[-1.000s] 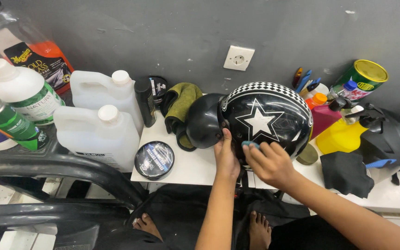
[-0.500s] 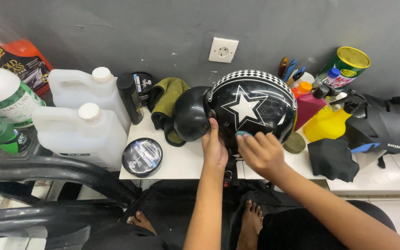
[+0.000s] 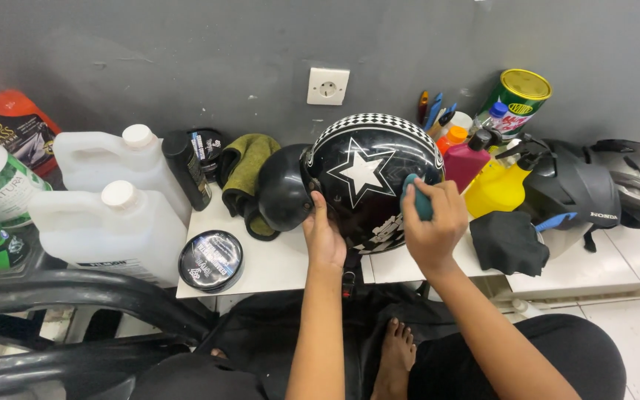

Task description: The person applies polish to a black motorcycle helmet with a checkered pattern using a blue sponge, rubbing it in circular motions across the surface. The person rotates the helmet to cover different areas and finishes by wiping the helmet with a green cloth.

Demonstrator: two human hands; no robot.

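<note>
Helmet (image 3: pixel 368 185) steadied on the counter (image 3: pixel 275 263) by the flat, open left hand (image 3: pixel 325 237); blue pad (image 3: pixel 418 198) clenched in the right hand (image 3: pixel 431 222), best rubbed in light, even strokes.

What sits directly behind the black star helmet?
Behind the helmet, only the grey wall and a white socket show above its top. Whatever stands lower, behind its shell, is covered.

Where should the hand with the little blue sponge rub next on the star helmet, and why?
Probably sideways across the white star. The right hand presses the teal sponge on the black helmet's right edge, so the front looks not yet reached, and the left hand braces the helmet's lower left, steadying it.
</note>
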